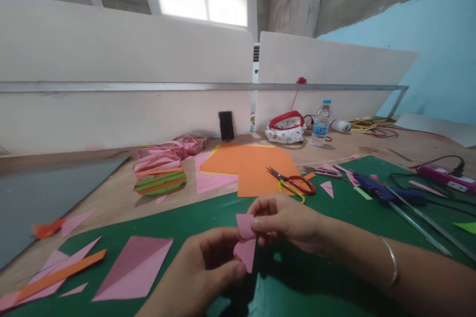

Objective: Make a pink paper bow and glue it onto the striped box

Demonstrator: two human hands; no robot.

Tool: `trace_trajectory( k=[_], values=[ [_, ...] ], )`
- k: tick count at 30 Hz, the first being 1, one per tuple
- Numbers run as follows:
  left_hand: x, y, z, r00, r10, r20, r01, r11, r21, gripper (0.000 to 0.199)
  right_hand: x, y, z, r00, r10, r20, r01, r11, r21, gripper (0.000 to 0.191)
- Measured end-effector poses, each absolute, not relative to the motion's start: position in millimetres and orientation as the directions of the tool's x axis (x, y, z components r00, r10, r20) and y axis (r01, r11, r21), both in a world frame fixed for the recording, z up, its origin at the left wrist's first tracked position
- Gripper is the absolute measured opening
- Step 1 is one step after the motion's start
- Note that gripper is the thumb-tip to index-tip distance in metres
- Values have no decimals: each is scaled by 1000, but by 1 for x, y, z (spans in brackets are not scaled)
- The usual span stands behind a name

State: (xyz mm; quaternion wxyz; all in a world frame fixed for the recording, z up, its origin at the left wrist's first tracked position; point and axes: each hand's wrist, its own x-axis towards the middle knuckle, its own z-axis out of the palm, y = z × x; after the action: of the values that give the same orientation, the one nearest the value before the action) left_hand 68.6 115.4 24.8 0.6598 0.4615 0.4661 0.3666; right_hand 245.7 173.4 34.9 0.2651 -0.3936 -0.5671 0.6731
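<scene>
A small folded piece of pink paper (245,250) is held between both hands above the green mat (193,218). My left hand (208,267) pinches its lower left side between thumb and fingers. Gripping the upper right edge, my right hand (277,218) has its thumb on the front of the paper. A crease or notch runs across the paper's middle. Just beyond the right hand lie scissors (293,183) with red and yellow handles, on orange paper sheets (249,163). To the left on the mat rests a larger pink paper sheet (134,270).
Pink and orange strips (55,275) lie at the front left. A striped paper bundle (159,181) sits behind them. On the right are a blue glue gun (375,188), snips (323,172) and a purple power strip (444,178). A water bottle (320,126), pouch (285,129) and phone (225,125) stand at the back.
</scene>
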Motion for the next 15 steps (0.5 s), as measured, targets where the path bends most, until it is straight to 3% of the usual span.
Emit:
trace_trajectory(
  k=[7,12,15],
  values=[
    [72,111,28,219,947,-235,77,224,972,19,238,164,37,-399,917,10,283,134,-950,16],
    [71,115,31,175,979,-100,164,72,984,18,239,161,38,-513,858,-13,174,89,-981,3],
    [71,114,32,112,990,-88,205,64,977,19,240,159,39,-545,838,-17,138,70,-988,15]
  ],
)
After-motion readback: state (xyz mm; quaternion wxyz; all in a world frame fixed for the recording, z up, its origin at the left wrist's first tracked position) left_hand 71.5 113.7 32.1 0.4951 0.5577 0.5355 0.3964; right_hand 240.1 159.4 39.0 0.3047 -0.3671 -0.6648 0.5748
